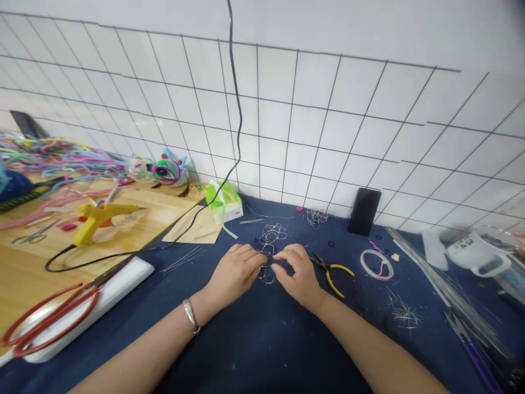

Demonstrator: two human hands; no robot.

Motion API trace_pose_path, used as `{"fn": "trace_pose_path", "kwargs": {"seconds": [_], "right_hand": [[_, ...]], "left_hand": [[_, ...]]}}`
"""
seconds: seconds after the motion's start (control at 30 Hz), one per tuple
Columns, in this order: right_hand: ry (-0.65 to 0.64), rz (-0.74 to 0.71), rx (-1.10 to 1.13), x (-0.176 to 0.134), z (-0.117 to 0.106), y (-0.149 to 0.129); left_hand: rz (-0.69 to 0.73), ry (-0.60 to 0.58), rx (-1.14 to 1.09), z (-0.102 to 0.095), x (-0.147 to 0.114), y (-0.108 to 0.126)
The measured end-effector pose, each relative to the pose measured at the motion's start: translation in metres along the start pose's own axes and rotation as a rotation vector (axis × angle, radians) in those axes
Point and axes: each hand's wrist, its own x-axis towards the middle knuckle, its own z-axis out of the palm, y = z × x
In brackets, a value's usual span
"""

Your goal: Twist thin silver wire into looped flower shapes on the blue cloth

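Between our two hands, on the dark blue cloth (283, 350), lies a wire shape (274, 234) of thin, silvery wire bent into loose, uneven loops: a wider tangle at the far end and smaller loops around and just in front of our fingertips. Our left hand (235, 271) has its fingers bunched together, closed on the middle of the wire. Our right hand (298, 276) has thumb and forefinger slightly apart right beside it; whether they touch it, we cannot tell.

Counting around us, we find one bracelet (191, 316) on the left wrist, one pair of yellow-handled pliers (330, 267) just beside the right hand, one pair of purple-handled cutters (470, 347), one yellow glue gun (91, 219), one white ring (364, 266) and one mug (476, 253). Scissors make two pairs: large red-handled scissors (84, 307) and small metal scissors (35, 238). One separate wire tangle (317, 217) sits near the wall.

Our fingers hide the wire shape's middle, and its strands are too fine for us to count the loops. The wire scraps (405, 316) overlap too much to number. Both forearms are cut off by the bottom edge.
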Motion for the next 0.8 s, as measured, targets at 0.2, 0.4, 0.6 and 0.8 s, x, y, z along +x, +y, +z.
{"fn": "trace_pose_path", "kwargs": {"seconds": [0.2, 0.4, 0.6, 0.8], "right_hand": [[-0.145, -0.060, -0.171, -0.005, 0.004, -0.010], [-0.162, 0.024, -0.193, -0.006, 0.009, -0.005], [-0.144, 0.073, -0.175, -0.005, 0.010, -0.003], [-0.096, 0.078, -0.189, -0.003, 0.008, -0.001]], "left_hand": [[-0.053, 0.034, -0.049, 0.003, -0.001, 0.004], [-0.162, 0.028, -0.206, 0.009, -0.003, 0.005], [-0.292, 0.020, -0.332, 0.010, -0.002, 0.007], [-0.350, -0.013, -0.455, 0.004, 0.001, 0.009]]}}
